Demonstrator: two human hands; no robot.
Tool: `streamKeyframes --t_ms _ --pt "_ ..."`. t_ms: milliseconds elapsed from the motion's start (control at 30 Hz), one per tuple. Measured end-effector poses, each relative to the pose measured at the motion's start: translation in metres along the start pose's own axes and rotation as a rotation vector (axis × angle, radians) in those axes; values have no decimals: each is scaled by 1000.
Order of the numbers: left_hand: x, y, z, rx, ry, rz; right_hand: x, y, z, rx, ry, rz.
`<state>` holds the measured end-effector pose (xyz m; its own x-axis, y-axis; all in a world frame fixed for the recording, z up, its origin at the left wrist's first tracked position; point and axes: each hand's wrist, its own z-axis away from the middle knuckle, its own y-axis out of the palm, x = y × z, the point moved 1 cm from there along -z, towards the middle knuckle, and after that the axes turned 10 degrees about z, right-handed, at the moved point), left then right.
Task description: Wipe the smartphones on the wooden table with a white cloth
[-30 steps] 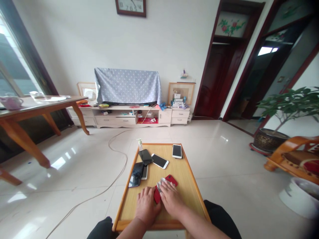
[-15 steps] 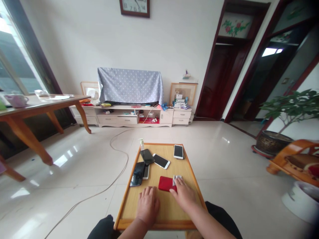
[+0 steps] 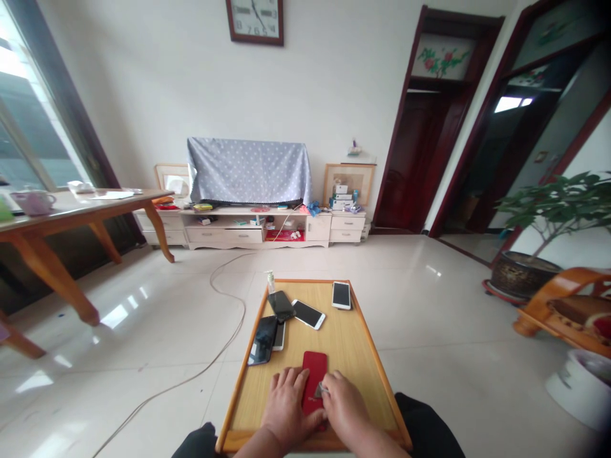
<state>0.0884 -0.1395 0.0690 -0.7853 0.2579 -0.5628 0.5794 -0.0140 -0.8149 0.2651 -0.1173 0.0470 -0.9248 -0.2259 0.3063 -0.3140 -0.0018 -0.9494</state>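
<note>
The left hand [image 3: 287, 402], loosely spread, seemingly steadies the red phone [image 3: 315, 364]. The curled right hand [image 3: 344, 402] pinches a cloth [image 3: 319, 390].

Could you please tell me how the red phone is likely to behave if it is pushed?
The red phone should stay stiff, being a flat slab. It looks smooth, so may slide on the wooden table, though the left hand against it may resist. Lying flat, it seems unlikely to roll.
</note>
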Motion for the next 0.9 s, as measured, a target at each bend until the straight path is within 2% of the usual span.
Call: streamKeyframes --t_ms 133,300,467,533,733,900 --pt "8 10 0 -3 12 -4 1 10 1 -11 -3 -64" --pt "23 23 0 -10 -8 32 0 13 -8 9 -104 -138" --pt "24 18 -1 68 -11 20 -10 10 -36 -95 101 -138" --pt "22 14 -4 116 -23 -4 -9 12 -39 -116 118 -144" --pt "20 6 -7 163 -24 9 11 28 -23 -8 -114 -156" --pt "19 2 -3 183 -8 0 -6 20 -38 -69 101 -109"
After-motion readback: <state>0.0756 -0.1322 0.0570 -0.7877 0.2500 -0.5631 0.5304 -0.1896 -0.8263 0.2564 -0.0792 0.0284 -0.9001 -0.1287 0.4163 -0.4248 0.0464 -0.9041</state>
